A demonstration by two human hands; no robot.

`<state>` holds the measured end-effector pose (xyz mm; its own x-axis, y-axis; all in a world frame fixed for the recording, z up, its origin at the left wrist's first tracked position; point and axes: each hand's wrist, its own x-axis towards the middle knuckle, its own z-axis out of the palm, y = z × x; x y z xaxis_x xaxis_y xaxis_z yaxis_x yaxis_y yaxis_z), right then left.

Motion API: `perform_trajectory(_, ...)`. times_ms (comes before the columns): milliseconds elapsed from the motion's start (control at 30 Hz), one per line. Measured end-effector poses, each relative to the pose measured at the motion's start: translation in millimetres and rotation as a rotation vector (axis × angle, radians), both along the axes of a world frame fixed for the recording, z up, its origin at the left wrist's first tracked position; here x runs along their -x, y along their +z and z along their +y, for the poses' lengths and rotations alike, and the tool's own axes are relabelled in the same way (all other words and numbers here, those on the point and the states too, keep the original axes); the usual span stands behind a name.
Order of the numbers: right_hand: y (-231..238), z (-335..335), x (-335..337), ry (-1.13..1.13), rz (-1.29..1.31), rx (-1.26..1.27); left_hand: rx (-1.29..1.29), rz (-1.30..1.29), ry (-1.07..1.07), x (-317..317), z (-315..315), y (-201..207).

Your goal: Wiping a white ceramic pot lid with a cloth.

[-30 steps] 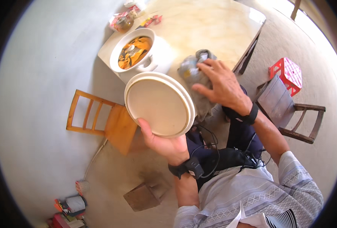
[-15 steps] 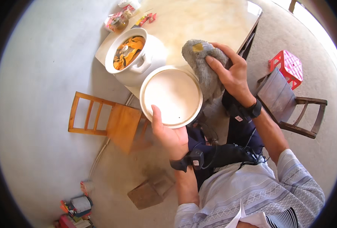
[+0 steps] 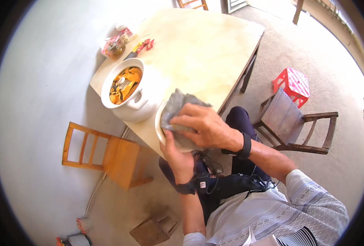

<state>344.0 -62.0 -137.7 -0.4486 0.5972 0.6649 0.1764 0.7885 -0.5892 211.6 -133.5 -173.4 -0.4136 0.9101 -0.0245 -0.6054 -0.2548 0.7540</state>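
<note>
A shallow white round dish (image 3: 159, 128) is held out over the near corner of the table. My left hand (image 3: 178, 161) grips its near-left rim, thumb on the upper side. With my right hand (image 3: 210, 128) I press a bunched grey cloth (image 3: 181, 103) onto the dish's face. The cloth and hand cover most of that face. Just beyond, to the left, stands a white handled pot (image 3: 143, 107). Inside its rim show an orange-and-dark patterned surface (image 3: 126, 84) and a small pale knob.
The pale table (image 3: 198, 45) carries red wrappers (image 3: 145, 46) and a brownish jar (image 3: 116, 50) at its far left. A light wooden chair (image 3: 118, 158) stands left, and a dark wooden chair (image 3: 288, 119) and red stool (image 3: 292, 84) right. A small wooden stool (image 3: 151, 230) is below.
My right hand has brought the cloth left and down from beside the dish onto its face. The dish has tilted and shifted slightly down. The view has shifted, showing more of the table.
</note>
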Motion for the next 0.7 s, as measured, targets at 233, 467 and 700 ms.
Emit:
perform_trajectory(233,4,-7,-28,0.147,-0.227,-0.014,0.086,0.094,0.032,-1,-4,10)
perform_trajectory(467,13,-2,-48,0.012,-0.305,-0.057,0.047,0.164,0.168,-12,-12,10)
perform_trajectory(700,27,11,-56,-0.148,-0.109,-0.017,-0.022,0.268,0.303,-1,-30,17)
